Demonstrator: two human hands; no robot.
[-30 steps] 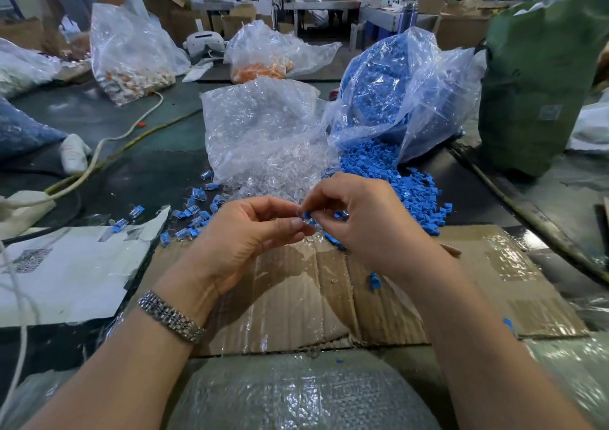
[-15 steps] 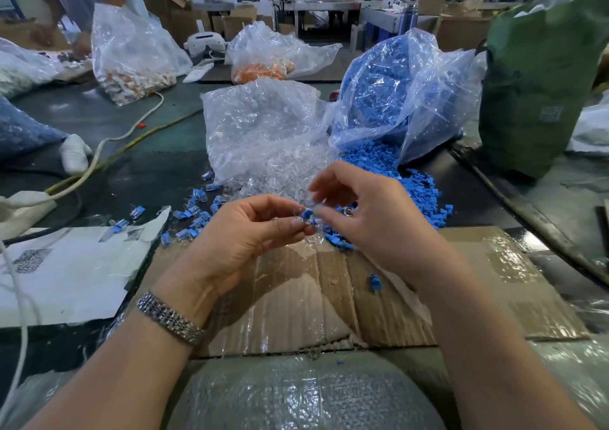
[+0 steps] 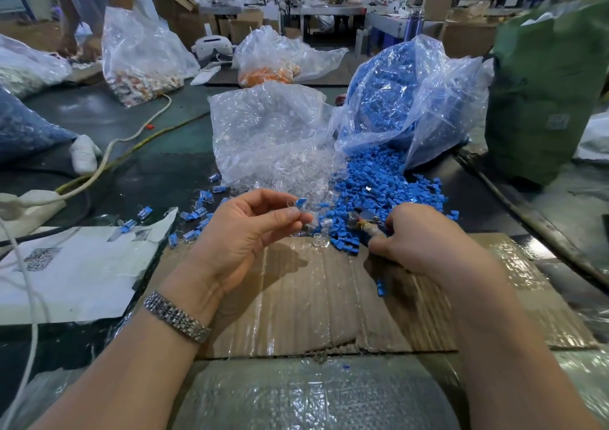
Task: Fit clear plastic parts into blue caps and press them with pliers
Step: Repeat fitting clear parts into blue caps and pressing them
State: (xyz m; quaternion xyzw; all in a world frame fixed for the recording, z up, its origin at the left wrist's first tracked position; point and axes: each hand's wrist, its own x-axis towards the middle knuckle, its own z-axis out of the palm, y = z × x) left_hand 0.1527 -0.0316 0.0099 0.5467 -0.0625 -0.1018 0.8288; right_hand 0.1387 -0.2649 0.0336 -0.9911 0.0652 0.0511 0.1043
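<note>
While blue caps (image 3: 379, 179) spill from their bag (image 3: 428, 100), the left hand (image 3: 244, 232) pinches a capped clear part (image 3: 296, 206); the right hand (image 3: 425, 238) grips pliers (image 3: 369, 225).

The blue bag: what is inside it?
The blue bag holds many blue caps, which spill from its open mouth onto the table. Its crumpled plastic hides whatever lies deeper inside.

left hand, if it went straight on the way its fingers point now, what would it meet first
The left hand, pinching a small assembled blue cap with clear plastic part, points up and right. It would probably first meet the spilled heap of clear plastic parts, then the pile of loose blue caps; depth is uncertain.
</note>
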